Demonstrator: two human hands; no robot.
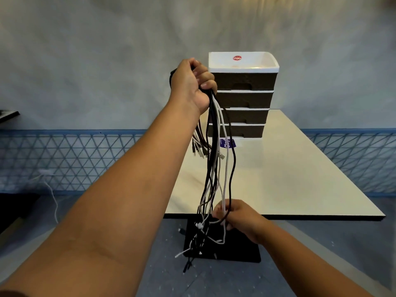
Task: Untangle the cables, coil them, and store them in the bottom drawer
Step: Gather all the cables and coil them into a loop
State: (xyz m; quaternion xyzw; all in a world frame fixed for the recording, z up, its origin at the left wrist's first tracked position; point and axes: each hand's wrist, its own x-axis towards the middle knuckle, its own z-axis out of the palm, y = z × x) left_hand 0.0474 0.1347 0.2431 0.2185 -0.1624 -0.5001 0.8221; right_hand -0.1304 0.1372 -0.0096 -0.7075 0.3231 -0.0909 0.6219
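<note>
Head view: raised left hand [192, 86] grips a hanging bundle of black and white cables [216, 168]; right hand [235, 217] pinches strands lower down, near the white table's [300, 179] near edge, before a four-drawer black-and-white plastic organizer [242, 97].

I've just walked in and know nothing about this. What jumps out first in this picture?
A raised left hand grips a hanging bundle of black and white cables at centre, while the right hand pinches strands lower down. Behind them, a drawer unit with four dark drawers stands on the white table.
</note>
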